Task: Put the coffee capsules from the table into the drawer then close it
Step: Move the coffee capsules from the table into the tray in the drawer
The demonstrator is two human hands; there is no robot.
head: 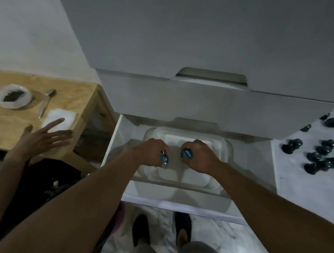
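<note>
The bottom drawer (178, 203) of a white cabinet is pulled open below me. Inside it lies a clear plastic tray (225, 148). Both my hands hover over that tray. My left hand (150, 152) is closed around a blue coffee capsule (163, 159). My right hand (199, 155) grips another blue capsule (187, 153), its lid facing me. Several dark blue capsules (321, 159) are scattered on the white marble table (304, 187) at the right.
Two closed drawers (203, 101) stand above the open one. At the left, a wooden table (8, 123) holds a white bowl (12, 96), a spoon (46, 102) and a white cloth (61, 117). Another person's hand (45, 135) reaches over it. My feet (162, 232) stand below the drawer.
</note>
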